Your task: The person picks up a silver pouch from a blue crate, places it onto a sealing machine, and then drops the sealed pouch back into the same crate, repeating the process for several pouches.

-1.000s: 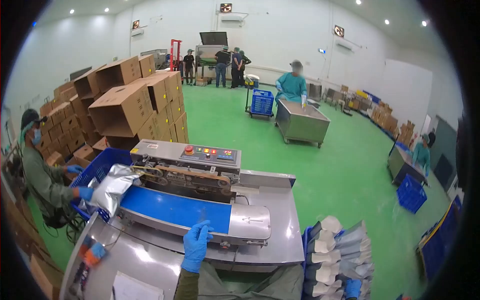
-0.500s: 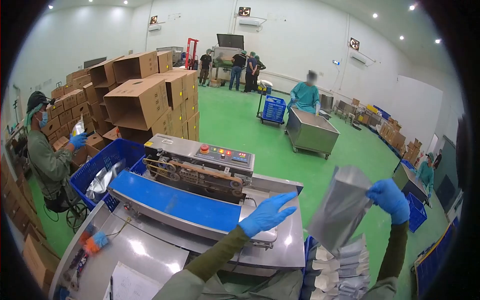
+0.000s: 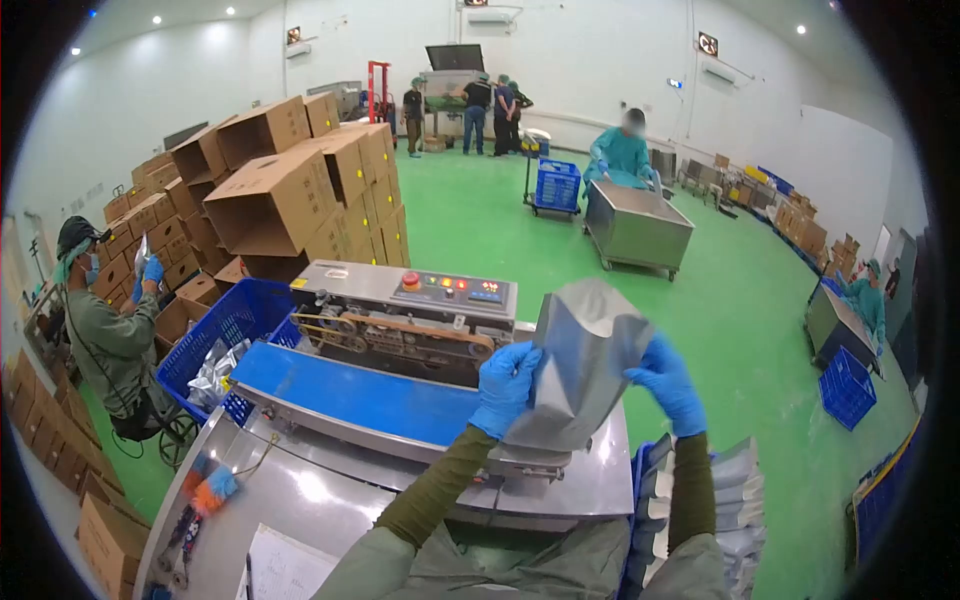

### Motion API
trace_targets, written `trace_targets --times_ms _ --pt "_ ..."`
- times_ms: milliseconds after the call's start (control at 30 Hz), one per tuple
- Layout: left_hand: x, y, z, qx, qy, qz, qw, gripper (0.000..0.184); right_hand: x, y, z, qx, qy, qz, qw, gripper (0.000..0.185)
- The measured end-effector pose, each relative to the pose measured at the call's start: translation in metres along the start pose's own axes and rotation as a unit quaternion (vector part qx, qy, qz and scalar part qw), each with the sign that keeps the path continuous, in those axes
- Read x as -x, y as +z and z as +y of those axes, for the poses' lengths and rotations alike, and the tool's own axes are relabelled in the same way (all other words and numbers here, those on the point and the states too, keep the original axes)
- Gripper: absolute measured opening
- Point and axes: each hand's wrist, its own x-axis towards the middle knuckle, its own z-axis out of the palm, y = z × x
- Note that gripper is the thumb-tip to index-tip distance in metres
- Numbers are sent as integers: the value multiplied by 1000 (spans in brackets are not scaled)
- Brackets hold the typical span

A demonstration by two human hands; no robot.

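A silver pouch (image 3: 582, 368) is held upright between my two blue-gloved hands, above the right end of the sealing machine. My left hand (image 3: 507, 388) pinches its left edge, fingers closed. On the opposite edge, my right hand (image 3: 667, 384) grips the pouch, its fingertips partly behind it. The machine (image 3: 420, 290) has a lit control panel and a blue conveyor belt (image 3: 350, 392) left of my hands. More silver pouches (image 3: 738, 490) stand in rows in a blue crate beside my right forearm.
At left, a co-worker (image 3: 115, 330) holds a silver pouch near a blue crate (image 3: 225, 320) of pouches. Cardboard boxes (image 3: 270, 200) are stacked behind. Paper (image 3: 285, 568) and an orange-blue brush (image 3: 215, 490) lie on the steel table. Another person leans over a steel cart (image 3: 640, 230).
My right hand has lifted a pouch from the right-hand crate and brought it leftward. My left hand has closed on its edge. The co-worker at left has raised a pouch.
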Motion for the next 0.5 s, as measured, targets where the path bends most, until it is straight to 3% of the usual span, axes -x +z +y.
trace_targets --times_ms 33,100,167,267,333,400,433,500 --pt "0 1 5 -16 12 -18 1000 17 9 -1 16 64 43 -82 994 22" --pt "-2 3 6 -24 35 5 999 17 12 -4 30 123 11 -70 990 21" --pt "5 -2 -5 44 -29 39 998 20 14 -2 30 80 -16 -3 997 22" --pt "5 -9 -10 48 -42 -59 996 25 19 7 49 9 20 2 1000 23" --pt "-8 6 12 92 -6 -36 995 27 14 11 54 -26 12 -5 1000 24" --pt "-11 3 20 145 -49 -148 977 34 12 13 48 0 -34 -28 999 27" --pt "-13 -2 15 143 -52 -150 977 34 12 13 51 -2 -31 -27 999 27" --pt "-20 -7 1 -15 -88 -288 953 35 7 11 63 70 -33 8 997 31"
